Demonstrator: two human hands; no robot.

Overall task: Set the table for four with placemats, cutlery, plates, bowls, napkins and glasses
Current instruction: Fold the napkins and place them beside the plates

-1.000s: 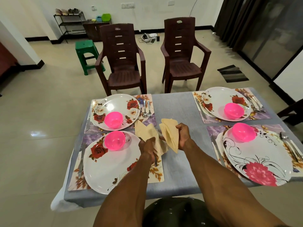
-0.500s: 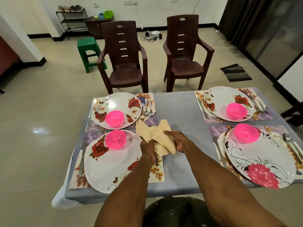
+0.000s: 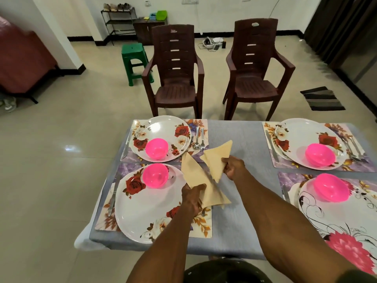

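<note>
My left hand grips a tan folded napkin above the right edge of the near left placemat. My right hand holds a second tan napkin just to the right, over the grey tablecloth. Four settings each have a floral placemat, a white flowered plate and a pink bowl: near left plate with bowl, far left plate with bowl, far right bowl, near right bowl. A spoon and fork lie beside the far left plate.
Two brown plastic chairs stand across the table. A green stool is behind them to the left. Knives lie left of the left plates. A striped mat lies on the tiled floor at right.
My hands came together with the napkins half a second ago; now they have drawn apart again, each holding one napkin, the right one raised away from the left.
</note>
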